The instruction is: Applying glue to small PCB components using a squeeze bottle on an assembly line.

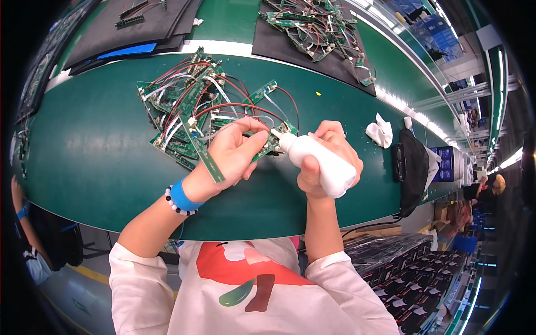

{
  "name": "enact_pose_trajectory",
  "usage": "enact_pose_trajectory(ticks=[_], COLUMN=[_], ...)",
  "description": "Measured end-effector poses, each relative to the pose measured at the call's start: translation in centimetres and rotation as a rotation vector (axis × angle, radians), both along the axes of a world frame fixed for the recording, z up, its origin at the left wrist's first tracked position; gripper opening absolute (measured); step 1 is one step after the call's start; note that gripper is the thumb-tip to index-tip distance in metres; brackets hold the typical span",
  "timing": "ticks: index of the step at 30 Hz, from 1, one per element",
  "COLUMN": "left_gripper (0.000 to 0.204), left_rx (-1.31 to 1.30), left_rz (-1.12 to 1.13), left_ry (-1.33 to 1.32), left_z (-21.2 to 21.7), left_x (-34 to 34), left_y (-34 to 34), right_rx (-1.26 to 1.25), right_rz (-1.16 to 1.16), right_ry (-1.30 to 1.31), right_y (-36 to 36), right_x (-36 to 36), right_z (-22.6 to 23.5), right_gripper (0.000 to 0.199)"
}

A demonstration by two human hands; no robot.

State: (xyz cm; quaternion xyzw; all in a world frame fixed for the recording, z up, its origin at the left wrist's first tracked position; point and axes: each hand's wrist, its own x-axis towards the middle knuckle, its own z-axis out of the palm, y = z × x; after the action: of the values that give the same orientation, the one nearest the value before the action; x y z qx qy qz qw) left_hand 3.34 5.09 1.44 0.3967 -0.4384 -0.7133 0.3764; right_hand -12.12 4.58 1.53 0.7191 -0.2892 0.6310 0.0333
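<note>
My right hand is wrapped round a white squeeze bottle, tilted so that its nozzle points up and left. The nozzle tip meets or nearly meets a green circuit board in my left hand. That hand pinches the board with thumb and fingers and wears a blue wristband. Another narrow board strip lies along the left wrist. Just beyond is a tangled heap of green circuit boards joined by red, black and white wires. Exactly where the nozzle touches is too small to make out.
More wired boards lie on a black sheet at the far right. Black foam sheets are stacked at the far left. A crumpled white tissue and a black pouch sit on the green table's right side. Another person's arm shows far left.
</note>
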Motion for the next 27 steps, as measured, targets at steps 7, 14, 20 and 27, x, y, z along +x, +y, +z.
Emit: enact_pose_trajectory(ticks=[7, 14, 20, 27], left_gripper=[0.023, 0.02, 0.021, 0.023], left_rx=[0.011, -0.103, -0.116, -0.164], left_rz=[-0.011, 0.021, -0.082, -0.191], left_ry=[0.01, 0.163, 0.067, 0.115], left_z=[-0.1, -2.8, -2.7, -0.9], left_x=[-0.3, -0.6, -2.5, -1.4], left_y=[-0.2, 0.8, 2.0, 2.1], right_rx=[0.09, 0.725, 0.854, 0.693], right_rz=[0.016, 0.57, 0.779, 0.691], right_ry=[-0.157, -1.414, -1.392, -1.441], right_y=[0.1, -0.4, 0.0, 0.4], right_x=[-0.8, 0.5, 0.5, -0.8], right_z=[-0.4, 1.5, 1.2, 2.0], right_gripper=[0.039, 0.047, 0.047, 0.041])
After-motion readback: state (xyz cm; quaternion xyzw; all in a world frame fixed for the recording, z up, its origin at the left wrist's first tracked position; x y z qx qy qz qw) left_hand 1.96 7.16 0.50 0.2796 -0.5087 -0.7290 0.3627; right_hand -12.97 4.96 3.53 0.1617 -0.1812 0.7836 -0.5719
